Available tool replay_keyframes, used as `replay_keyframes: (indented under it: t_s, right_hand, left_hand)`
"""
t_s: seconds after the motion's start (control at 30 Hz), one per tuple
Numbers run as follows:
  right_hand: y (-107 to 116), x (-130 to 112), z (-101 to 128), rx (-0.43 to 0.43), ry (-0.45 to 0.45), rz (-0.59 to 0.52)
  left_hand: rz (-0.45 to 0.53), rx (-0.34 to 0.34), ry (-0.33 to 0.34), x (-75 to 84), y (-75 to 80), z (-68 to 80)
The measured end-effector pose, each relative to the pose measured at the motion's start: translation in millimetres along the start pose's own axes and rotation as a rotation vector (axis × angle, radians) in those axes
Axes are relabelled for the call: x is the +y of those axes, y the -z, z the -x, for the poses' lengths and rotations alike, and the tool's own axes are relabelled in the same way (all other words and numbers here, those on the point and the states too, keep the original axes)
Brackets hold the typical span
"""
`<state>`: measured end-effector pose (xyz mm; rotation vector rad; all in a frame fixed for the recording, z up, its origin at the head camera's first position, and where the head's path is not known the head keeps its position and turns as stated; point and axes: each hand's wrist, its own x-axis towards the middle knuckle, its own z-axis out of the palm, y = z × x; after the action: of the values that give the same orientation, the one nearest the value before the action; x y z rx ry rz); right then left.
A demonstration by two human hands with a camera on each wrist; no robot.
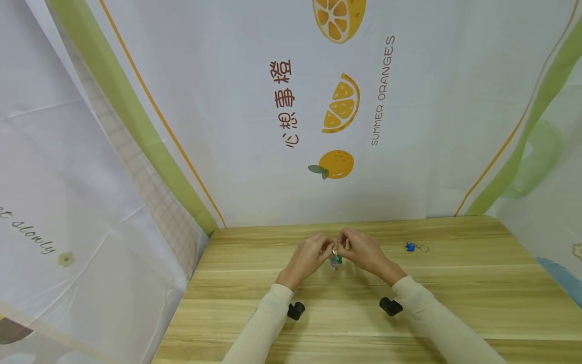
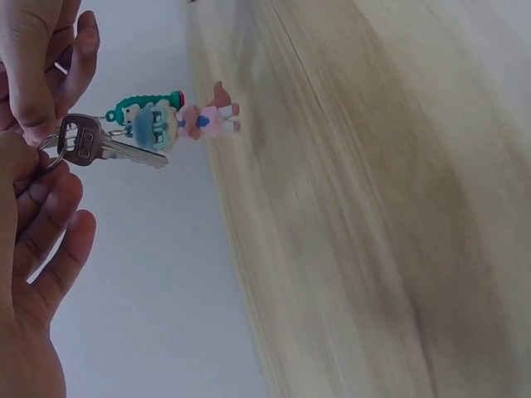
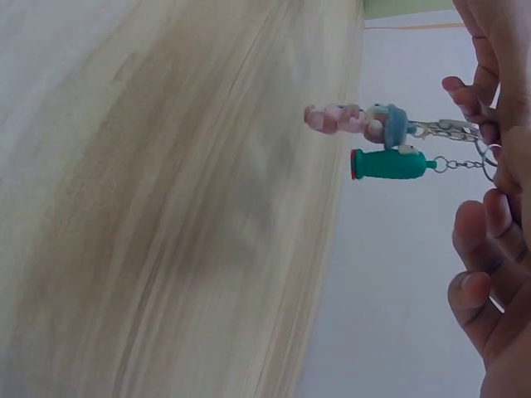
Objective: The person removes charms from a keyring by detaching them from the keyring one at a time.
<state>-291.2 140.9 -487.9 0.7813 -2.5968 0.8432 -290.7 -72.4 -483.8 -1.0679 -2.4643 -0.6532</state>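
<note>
Above the near middle of the pale wooden table (image 1: 345, 313), the left hand (image 1: 308, 257) and right hand (image 1: 364, 251) meet, fingers curled, both pinching the metal key ring (image 2: 51, 152). A silver key (image 2: 108, 148), green rubber charm (image 3: 390, 163) and pink-and-blue figure charm (image 3: 357, 120) already hang from it. Farther right, a small blue charm with wire ring (image 1: 415, 247) lies unattached, so work appears partly done.
</note>
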Motion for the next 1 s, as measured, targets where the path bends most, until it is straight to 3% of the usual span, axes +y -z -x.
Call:
replay_keyframes:
  t_s: [0.37,0.7,1.0]
  right_hand:
    - [-3.8,-1.8,2.3,0.077,0.047,0.032]
    - [-7.1,0.3,1.2,0.186,0.219,0.195]
    - [-5.3,-0.7,-0.2,0.196,0.283,0.218]
  left_hand:
    - [0.088,-0.017,0.077,4.1,-1.8,-0.3]
    - [0.126,-0.071,0.155,6.1,1.2,-0.6]
    - [0.132,-0.073,0.145,5.2,3.2,-0.8]
